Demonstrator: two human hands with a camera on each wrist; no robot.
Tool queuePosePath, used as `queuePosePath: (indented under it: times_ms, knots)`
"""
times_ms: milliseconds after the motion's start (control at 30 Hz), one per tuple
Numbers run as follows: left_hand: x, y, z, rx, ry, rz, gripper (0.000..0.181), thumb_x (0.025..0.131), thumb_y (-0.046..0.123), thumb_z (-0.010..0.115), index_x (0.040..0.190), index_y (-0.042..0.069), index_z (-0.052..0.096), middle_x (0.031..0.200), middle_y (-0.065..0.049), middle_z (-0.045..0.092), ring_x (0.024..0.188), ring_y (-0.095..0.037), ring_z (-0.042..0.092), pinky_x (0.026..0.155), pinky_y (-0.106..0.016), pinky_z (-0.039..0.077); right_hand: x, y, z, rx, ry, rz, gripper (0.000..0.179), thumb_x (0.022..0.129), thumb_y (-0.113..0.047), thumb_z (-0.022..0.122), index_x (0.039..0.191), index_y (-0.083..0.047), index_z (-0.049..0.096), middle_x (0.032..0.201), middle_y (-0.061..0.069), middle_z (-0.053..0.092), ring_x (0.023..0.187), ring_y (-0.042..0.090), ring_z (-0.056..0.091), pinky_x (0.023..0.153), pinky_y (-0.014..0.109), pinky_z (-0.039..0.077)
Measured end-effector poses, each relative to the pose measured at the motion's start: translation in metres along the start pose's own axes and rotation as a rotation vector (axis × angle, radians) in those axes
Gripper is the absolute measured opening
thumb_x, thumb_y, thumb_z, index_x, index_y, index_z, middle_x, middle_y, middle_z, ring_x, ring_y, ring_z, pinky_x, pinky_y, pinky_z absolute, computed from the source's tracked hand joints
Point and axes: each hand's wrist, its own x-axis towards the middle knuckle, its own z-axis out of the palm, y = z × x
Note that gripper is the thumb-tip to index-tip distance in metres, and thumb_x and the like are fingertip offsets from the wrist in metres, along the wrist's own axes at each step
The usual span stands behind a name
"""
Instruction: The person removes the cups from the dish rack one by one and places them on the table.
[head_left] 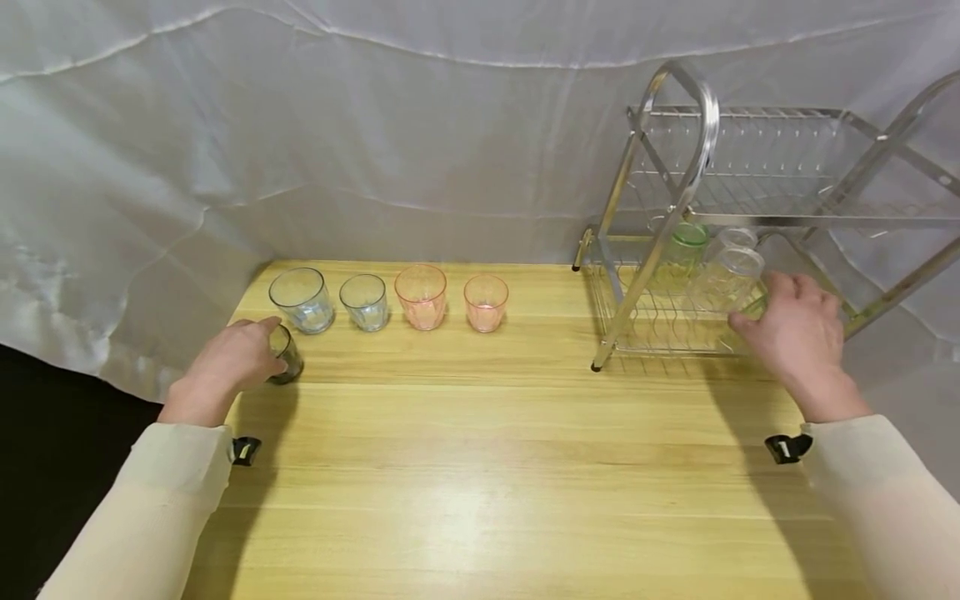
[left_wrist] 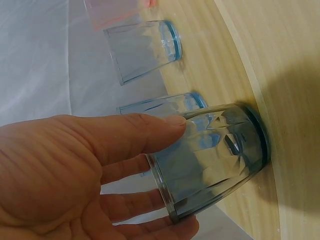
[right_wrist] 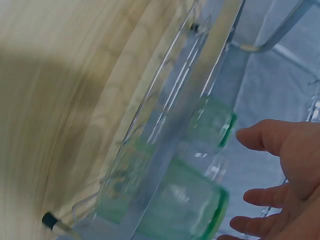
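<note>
My left hand [head_left: 238, 354] grips a smoky grey tumbler [left_wrist: 220, 160] at the table's left edge, thumb on its side and fingers round the rim. The tumbler stands upright, its base at the tabletop. Over at the right, my right hand [head_left: 798, 329] reaches to the lower shelf of a metal dish rack [head_left: 810, 222], thumb and fingers spread. A large green glass [right_wrist: 195, 200] and a smaller green glass [right_wrist: 212, 122] sit just before its fingers in the right wrist view, without visible contact. Clear glasses [head_left: 735, 271] and another green glass [head_left: 678, 254] stand farther left on that shelf.
A row along the table's back holds a large bluish glass [head_left: 311, 315], a smaller bluish glass [head_left: 369, 315], a large pink glass [head_left: 423, 310] and a smaller pink glass [head_left: 486, 315]. A grey curtain [head_left: 450, 150] hangs behind. The rack's bars frame the shelf.
</note>
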Motion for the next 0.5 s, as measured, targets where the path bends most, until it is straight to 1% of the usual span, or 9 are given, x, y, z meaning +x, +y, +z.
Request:
queuePosePath:
  times_ms: [167, 333, 500]
  knots:
    - [0.000, 0.001, -0.001, -0.006, 0.002, -0.002, 0.084, 0.098, 0.019, 0.071, 0.161, -0.010, 0.025, 0.152, -0.045, 0.036, 0.140, -0.065, 0.034, 0.112, -0.075, 0.037, 0.006, 0.015, 0.000, -0.023, -0.058, 0.038, 0.093, 0.101, -0.044, 0.060, 0.163, 0.009, 0.015, 0.162, 0.047, 0.010, 0.143, 0.075, 0.011, 0.111, 0.086, 0.017]
    - [0.001, 0.001, -0.001, -0.010, 0.004, 0.000, 0.084, 0.097, 0.019, 0.071, 0.162, -0.010, 0.026, 0.153, -0.044, 0.037, 0.140, -0.064, 0.034, 0.112, -0.075, 0.037, 0.010, 0.023, 0.000, -0.037, -0.120, 0.099, 0.095, 0.101, -0.048, 0.058, 0.163, 0.008, 0.013, 0.160, 0.047, 0.010, 0.137, 0.076, 0.016, 0.102, 0.088, 0.028]
    - [0.001, 0.000, -0.001, -0.009, 0.005, 0.000, 0.084, 0.097, 0.019, 0.071, 0.162, -0.010, 0.026, 0.153, -0.044, 0.037, 0.140, -0.064, 0.034, 0.112, -0.074, 0.038, 0.014, 0.026, 0.001, -0.042, -0.156, 0.129, 0.093, 0.100, -0.045, 0.057, 0.163, 0.007, 0.013, 0.156, 0.048, 0.014, 0.134, 0.076, 0.018, 0.101, 0.087, 0.030]
